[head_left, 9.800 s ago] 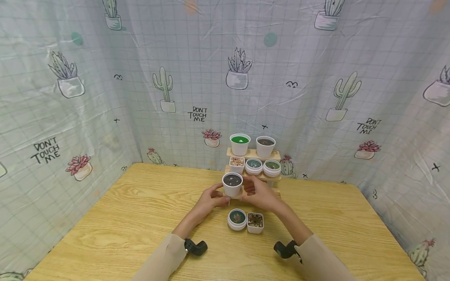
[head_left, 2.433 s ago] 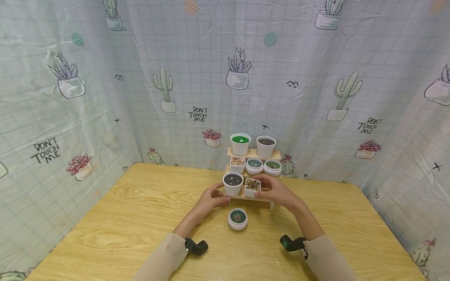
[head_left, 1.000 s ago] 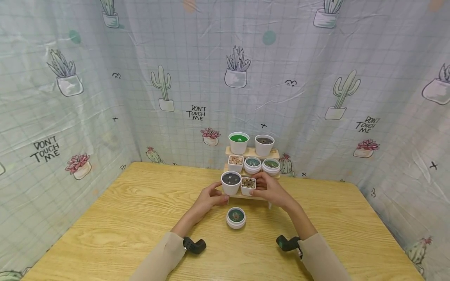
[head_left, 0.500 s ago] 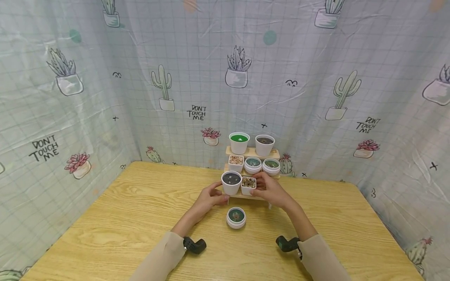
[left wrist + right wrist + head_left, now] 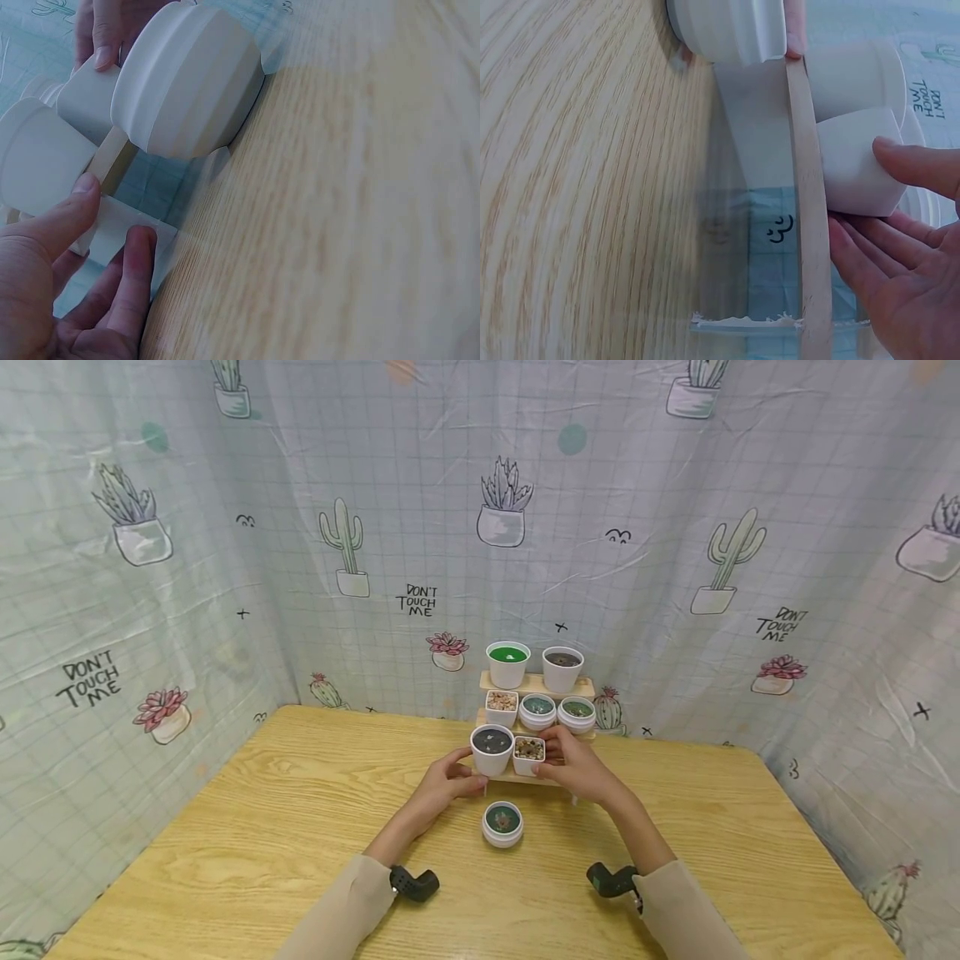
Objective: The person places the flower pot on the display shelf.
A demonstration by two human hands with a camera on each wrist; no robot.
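Note:
My right hand pinches a small square white pot of pebbles, thumb at the front, on the lowest shelf of a tiered display stand. That pot sits right beside a taller round white pot with a dark top. At the shelf's left end, my left hand grips the stand: in the left wrist view its thumb lies at the board's end and other fingers lie at the clear leg. A low ribbed round pot with a green top stands on the table in front.
Behind, the middle shelf bears a square pebble pot and two low round pots. On the top shelf stand a green-topped pot and a grey-topped pot. A cactus-print curtain hangs behind the wooden table.
The square pebble pot has gone from the table onto the lowest shelf in my right hand, then slid left up to the dark-topped pot. My left hand stays at the stand's left end.

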